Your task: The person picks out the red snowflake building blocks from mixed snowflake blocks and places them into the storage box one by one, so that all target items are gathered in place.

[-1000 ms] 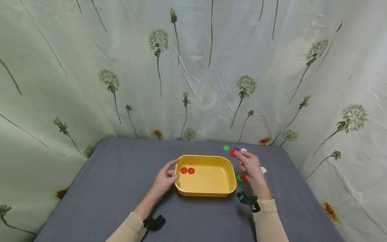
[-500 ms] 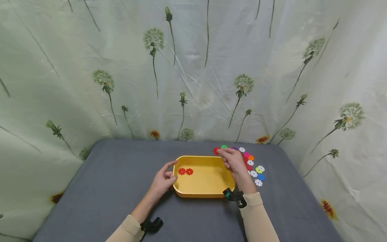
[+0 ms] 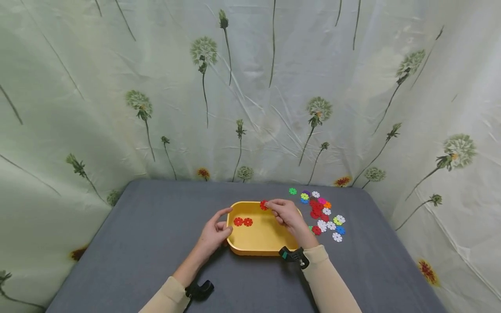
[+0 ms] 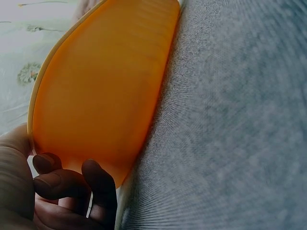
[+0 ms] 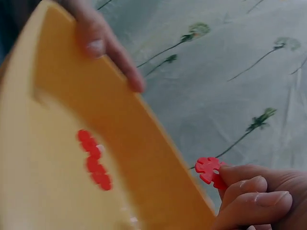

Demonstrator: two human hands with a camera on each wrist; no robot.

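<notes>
A yellow plastic tub [image 3: 260,251] with rounded corners stands on the table. My left hand [image 3: 212,232] grips its left end, thumb on the rim and fingers against the outer wall; curled fingers [image 4: 99,184] show below the rim in the left wrist view. Two red flower-shaped discs [image 3: 243,222] lie side by side on the tub's floor, near that end. Over the tub's far side, my right hand [image 3: 287,215] pinches another red flower disc [image 5: 207,168] between thumb and forefinger. Part of the tub's right end is hidden behind this hand.
Right of the tub lie loose flower discs in several colours, among them white discs [image 3: 322,225], a blue disc [image 3: 340,230] and a green disc [image 3: 292,191]. Grey cloth [image 3: 156,243] covers the table. A dandelion-print curtain [image 3: 250,108] hangs behind it.
My right hand has carried the red flower disc leftward from the pile to over the tub's far side, uncovering more of the loose discs. The left hand stays on the tub.
</notes>
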